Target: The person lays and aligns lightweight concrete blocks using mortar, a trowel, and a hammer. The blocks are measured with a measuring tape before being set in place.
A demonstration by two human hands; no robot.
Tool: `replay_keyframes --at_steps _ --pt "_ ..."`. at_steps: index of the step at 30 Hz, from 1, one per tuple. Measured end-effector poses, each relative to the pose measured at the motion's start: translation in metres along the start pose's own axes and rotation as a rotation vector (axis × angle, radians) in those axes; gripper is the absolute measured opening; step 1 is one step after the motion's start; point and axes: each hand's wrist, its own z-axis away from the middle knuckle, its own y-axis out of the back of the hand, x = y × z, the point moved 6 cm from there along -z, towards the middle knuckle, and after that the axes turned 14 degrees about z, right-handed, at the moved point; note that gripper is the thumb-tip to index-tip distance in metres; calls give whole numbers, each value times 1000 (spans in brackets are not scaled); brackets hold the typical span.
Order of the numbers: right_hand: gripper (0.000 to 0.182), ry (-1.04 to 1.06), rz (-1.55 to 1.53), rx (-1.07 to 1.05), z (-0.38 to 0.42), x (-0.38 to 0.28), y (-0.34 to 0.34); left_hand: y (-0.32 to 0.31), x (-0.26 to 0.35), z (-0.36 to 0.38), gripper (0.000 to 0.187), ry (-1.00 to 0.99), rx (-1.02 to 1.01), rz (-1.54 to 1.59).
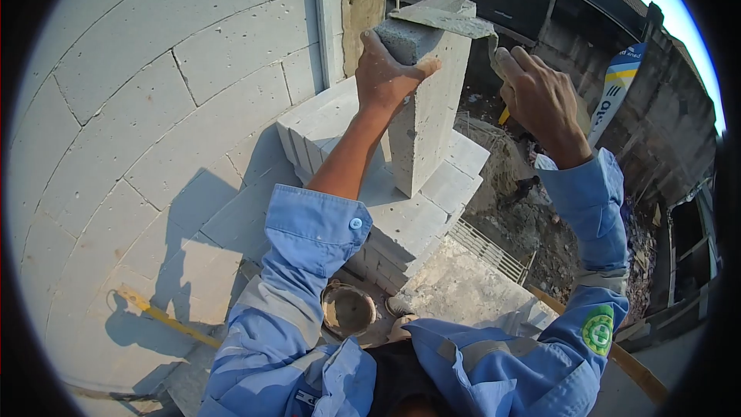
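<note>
A light grey aerated concrete block [434,112] stands on end, slightly tilted in view, on top of a stack of similar blocks [401,224]. My left hand [390,77] is closed around its upper left edge, with the thumb across the near face. In my right hand [540,96] is a trowel [451,20], its flat blade lying across the block's top end. The trowel's handle is mostly hidden by my fingers. Grey mortar coats the blade.
A block wall [177,85] rises on the left. Below the stack stands a bucket [349,310] of grey mix. A yellow bar [166,315] lies at lower left. At right, the ground drops to rubble [532,208], with a banner [615,93] beyond.
</note>
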Motion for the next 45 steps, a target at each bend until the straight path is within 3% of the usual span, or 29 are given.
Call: replay_keyframes --at_steps 2,8,11,13,19,24,26,31,33,36,42,45 --pt "35 9 21 23 8 -7 4 -2 4 2 95 50 -19 4" --pt "38 -2 -13 96 27 -11 14 -10 9 10 96 -44 8 50" --pt "39 -54 -12 95 30 -12 10 -11 12 10 86 -122 78 90" --pt "42 -46 -10 120 31 -17 -5 -13 15 8 85 -27 98 -26" --pt "47 -127 5 87 80 -4 4 -15 14 3 83 100 54 37" --pt "43 -271 -162 40 83 27 26 -21 16 9 87 55 94 -19" --pt "43 -292 -553 -51 58 35 29 -26 18 14 90 69 93 -29" --pt "35 -268 -619 -122 -7 54 40 -27 25 24 87 -33 130 -56" --pt "33 -284 -744 -437 -25 59 42 -25 27 27 87 -58 137 -46" --pt "35 -203 -748 -539 -37 62 38 -18 28 32 87 -68 147 7" --pt "35 -214 -926 -561 -49 38 9 -10 28 39 84 24 125 19" --pt "34 -238 -849 -596 -39 39 21 -6 22 36 86 39 126 65"
